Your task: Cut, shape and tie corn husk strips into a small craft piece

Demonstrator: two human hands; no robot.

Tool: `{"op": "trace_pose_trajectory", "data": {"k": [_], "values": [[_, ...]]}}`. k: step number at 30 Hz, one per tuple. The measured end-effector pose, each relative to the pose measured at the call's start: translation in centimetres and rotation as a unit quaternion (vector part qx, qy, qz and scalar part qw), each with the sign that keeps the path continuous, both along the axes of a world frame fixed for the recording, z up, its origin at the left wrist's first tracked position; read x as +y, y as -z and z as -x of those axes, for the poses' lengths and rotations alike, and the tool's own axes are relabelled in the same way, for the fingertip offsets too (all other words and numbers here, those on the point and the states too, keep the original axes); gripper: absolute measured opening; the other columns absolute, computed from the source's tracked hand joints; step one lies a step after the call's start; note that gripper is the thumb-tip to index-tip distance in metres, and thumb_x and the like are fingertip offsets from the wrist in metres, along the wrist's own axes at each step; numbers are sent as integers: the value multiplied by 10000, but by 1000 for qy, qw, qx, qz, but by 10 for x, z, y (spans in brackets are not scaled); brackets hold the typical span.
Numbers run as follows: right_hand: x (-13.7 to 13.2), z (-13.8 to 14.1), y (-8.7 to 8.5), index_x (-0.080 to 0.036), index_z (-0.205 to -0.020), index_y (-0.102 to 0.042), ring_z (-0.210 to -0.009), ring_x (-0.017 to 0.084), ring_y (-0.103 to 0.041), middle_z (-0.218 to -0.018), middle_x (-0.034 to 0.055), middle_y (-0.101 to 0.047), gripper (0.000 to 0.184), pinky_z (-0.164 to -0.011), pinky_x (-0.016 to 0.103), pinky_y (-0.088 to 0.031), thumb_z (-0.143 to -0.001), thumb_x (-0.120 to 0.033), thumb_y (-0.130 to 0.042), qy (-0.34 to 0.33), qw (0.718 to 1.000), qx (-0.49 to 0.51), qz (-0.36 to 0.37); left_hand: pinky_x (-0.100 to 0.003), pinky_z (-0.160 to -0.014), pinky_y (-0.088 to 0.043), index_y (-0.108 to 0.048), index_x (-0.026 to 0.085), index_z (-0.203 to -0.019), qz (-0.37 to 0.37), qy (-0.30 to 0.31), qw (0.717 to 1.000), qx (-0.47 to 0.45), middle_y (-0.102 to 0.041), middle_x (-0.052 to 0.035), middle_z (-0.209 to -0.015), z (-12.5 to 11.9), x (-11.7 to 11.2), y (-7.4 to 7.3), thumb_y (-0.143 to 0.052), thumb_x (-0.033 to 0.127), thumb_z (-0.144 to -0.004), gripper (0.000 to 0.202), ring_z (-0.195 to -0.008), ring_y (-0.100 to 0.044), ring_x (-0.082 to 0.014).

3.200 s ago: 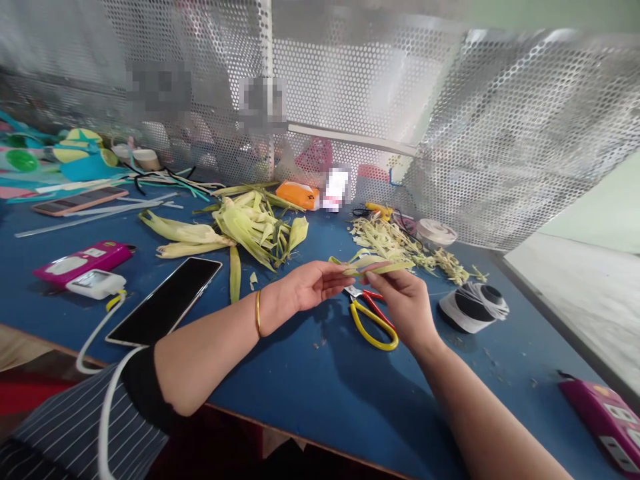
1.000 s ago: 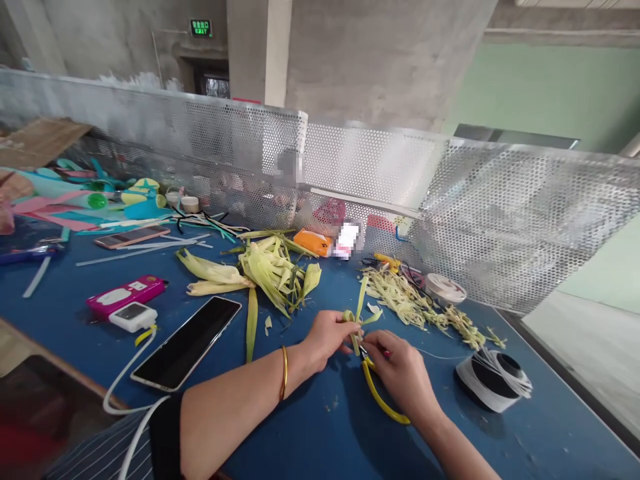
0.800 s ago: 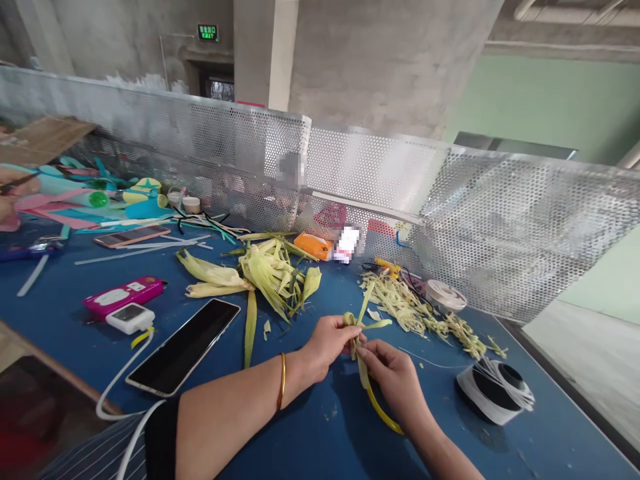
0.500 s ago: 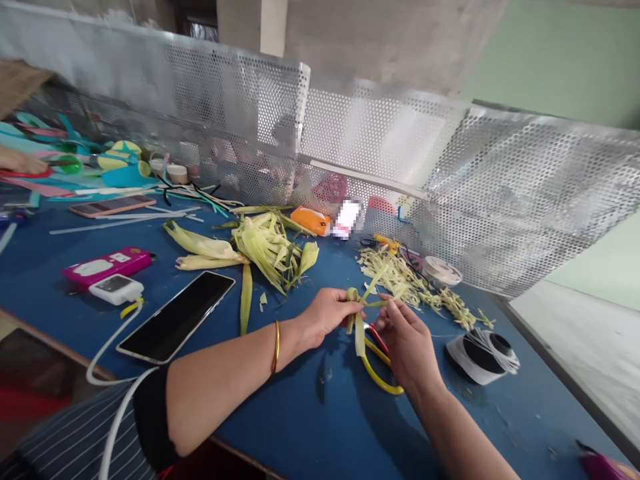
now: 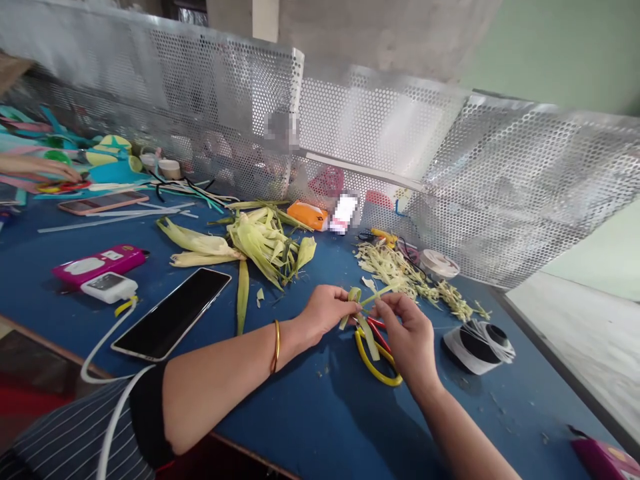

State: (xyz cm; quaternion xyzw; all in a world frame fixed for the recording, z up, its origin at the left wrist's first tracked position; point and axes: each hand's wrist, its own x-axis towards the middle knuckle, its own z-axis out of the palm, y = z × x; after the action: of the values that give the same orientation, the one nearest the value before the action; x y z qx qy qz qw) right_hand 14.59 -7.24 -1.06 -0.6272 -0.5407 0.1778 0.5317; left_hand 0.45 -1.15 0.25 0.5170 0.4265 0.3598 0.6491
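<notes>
Between thumb and fingers, my left hand (image 5: 327, 310) pinches a looped strip of pale green corn husk (image 5: 369, 337), one end of which hangs down. My right hand (image 5: 405, 327) is closed, thumb against forefinger, on another part of the same husk strip, to the right of the loop. Beneath the hands, scissors with yellow and red handles (image 5: 375, 373) lie on the blue table (image 5: 300, 413); their blades are hidden. A heap of corn husks (image 5: 260, 243) lies beyond my left hand. Past my right hand is a pile of shredded husk (image 5: 385, 263).
A spool of white thread (image 5: 479, 347) stands at right. On the left lie a large phone (image 5: 173, 313) and a magenta device (image 5: 100, 267) with a white cable. An orange packet (image 5: 307, 215) rests near the perforated metal screen (image 5: 370, 133). A co-worker's hand (image 5: 45, 167) is at far left.
My right hand has drawn slightly closer to my left, and the husk's hanging end has swung right. The co-worker's hand has moved further into view. The whole view has shifted a little.
</notes>
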Motion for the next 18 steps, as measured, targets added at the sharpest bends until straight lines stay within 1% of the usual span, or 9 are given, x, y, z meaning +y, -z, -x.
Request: {"op": "trace_pose_trajectory", "data": {"k": [3, 8, 11, 13, 15, 16, 18], "values": [[-2, -1, -3, -205, -743, -649, -678, 165, -586, -706, 4, -658, 218, -645, 261, -439, -851, -386, -594, -2, 997, -70, 21, -205, -548, -436, -654, 144, -575, -22, -9, 999, 21, -611, 8, -521, 1, 1, 0, -685, 114, -696, 129, -513, -543, -94], [-2, -3, -4, -213, -702, -640, -700, 170, -572, -720, 4, -648, 210, -638, 255, -415, -835, -368, -591, -3, 993, -112, 33, -217, -554, -421, -700, 146, -646, -99, -1, 993, 66, -670, -14, -601, 1, 6, 9, -669, 178, -698, 69, -555, -592, -122], [-2, -2, -3, -216, -693, -647, -700, 176, -578, -730, 15, -657, 215, -647, 265, -418, -830, -372, -592, -5, 992, -126, 23, -220, -556, -405, -725, 147, -689, -148, 12, 982, 117, -688, -24, -621, 2, 6, 14, -661, 210, -697, 90, -596, -615, -145], [-1, -1, -1, -219, -695, -658, -688, 180, -584, -717, 18, -661, 217, -643, 272, -416, -828, -379, -597, 1, 990, -142, 21, -220, -544, -372, -735, 149, -710, -184, 21, 970, 157, -691, -26, -624, 2, 5, 16, -654, 229, -701, 115, -617, -616, -152], [-1, -2, 2, -222, -759, -671, -657, 179, -588, -705, 15, -671, 181, -622, 276, -413, -815, -386, -622, 16, 989, -143, 32, -224, -535, -335, -735, 154, -709, -220, 31, 955, 196, -690, -26, -630, 3, 3, 16, -653, 264, -713, 138, -621, -604, -152], [0, -3, 3, -221, -823, -673, -638, 178, -588, -707, 13, -679, 173, -609, 276, -414, -807, -390, -636, 21, 990, -134, 38, -228, -531, -316, -730, 158, -696, -239, 36, 946, 215, -684, -25, -626, 3, 2, 16, -654, 285, -721, 150, -615, -592, -149], [2, -5, 5, -213, -975, -650, -613, 175, -588, -723, 11, -691, 259, -595, 278, -427, -797, -401, -652, 12, 994, -93, 46, -239, -531, -283, -713, 168, -660, -278, 45, 927, 246, -663, -19, -609, 4, 1, 14, -649, 308, -741, 173, -599, -567, -142]]}}
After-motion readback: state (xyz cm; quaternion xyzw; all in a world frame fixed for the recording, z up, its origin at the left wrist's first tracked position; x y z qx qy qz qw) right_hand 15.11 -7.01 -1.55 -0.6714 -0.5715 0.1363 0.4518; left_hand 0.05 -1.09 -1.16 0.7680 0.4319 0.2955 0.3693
